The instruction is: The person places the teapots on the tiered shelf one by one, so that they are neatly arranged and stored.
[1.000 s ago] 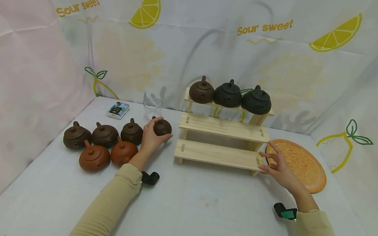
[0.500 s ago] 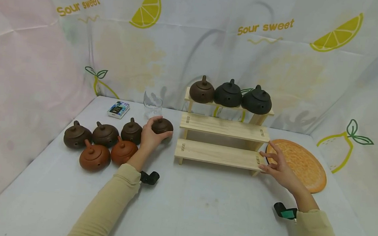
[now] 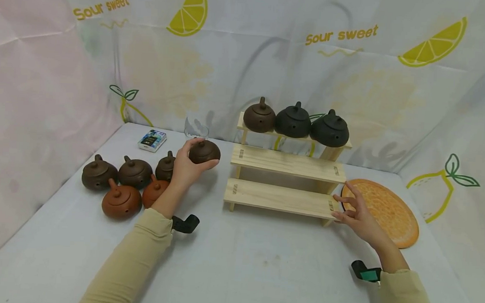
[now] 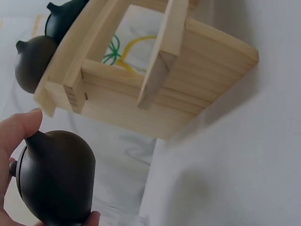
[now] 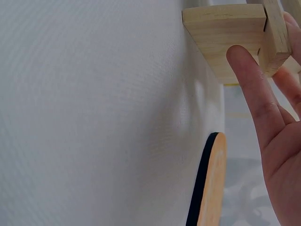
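In the head view my left hand (image 3: 187, 164) holds a small dark brown teapot (image 3: 205, 152) in the air, fingers and thumb round its body. The left wrist view has this teapot (image 4: 59, 179) tipped sideways in the picture, its lid knob to the left. My right hand (image 3: 359, 219) touches the right end of a three-step wooden rack (image 3: 281, 200), fingers spread and fairly straight. In the right wrist view the thumb lies by the rack's leg (image 5: 225, 47). On the top step stand a brown teapot (image 3: 259, 118) and two black teapots (image 3: 293, 122).
Left on the white table (image 3: 251, 272) are brown teapots (image 3: 134, 173) and two orange-red teapots (image 3: 121, 202). Behind my left hand stands a clear glass (image 3: 196, 129), beside a small patterned box (image 3: 152, 140). A round pizza-like board (image 3: 382, 211) lies right of the rack.
My left hand has lifted the brown teapot off the table and drawn it slightly up and left. The right hand stays at the rack.
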`<state>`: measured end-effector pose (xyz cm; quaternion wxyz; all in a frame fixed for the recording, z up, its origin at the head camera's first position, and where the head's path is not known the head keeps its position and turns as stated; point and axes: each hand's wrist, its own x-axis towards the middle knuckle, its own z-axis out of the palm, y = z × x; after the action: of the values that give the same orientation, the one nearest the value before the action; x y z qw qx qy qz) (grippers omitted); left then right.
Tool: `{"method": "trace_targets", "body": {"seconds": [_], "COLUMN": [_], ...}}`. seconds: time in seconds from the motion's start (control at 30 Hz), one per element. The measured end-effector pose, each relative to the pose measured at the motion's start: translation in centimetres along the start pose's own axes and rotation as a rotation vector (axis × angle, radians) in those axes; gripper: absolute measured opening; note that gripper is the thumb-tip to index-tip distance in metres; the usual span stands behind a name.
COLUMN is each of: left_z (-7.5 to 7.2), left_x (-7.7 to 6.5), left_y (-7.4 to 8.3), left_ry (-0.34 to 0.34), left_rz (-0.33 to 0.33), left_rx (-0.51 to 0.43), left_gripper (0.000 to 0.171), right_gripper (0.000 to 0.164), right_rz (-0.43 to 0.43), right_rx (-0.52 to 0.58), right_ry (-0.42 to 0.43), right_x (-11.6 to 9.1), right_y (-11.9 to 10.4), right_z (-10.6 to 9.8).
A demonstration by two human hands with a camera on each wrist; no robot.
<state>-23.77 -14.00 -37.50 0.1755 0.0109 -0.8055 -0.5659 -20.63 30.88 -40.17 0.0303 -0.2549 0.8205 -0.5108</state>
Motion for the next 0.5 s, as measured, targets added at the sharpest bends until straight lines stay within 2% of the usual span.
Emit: {"method": "trace_targets", "body": {"seconds": [0.5], "left_z": [0.1], "left_x": [-1.0], "left_y": [4.0], "left_ry": [-0.049], "left_rz": [0.088], "left_rx": [-0.003], "left_gripper": [0.065], "right_gripper": [0.093], "right_rz": [0.07], "right_rx": [-0.008], "right_ry": [0.003], "right_x": [0.0], "right_y": [-0.2], "right_z": [0.0]}}
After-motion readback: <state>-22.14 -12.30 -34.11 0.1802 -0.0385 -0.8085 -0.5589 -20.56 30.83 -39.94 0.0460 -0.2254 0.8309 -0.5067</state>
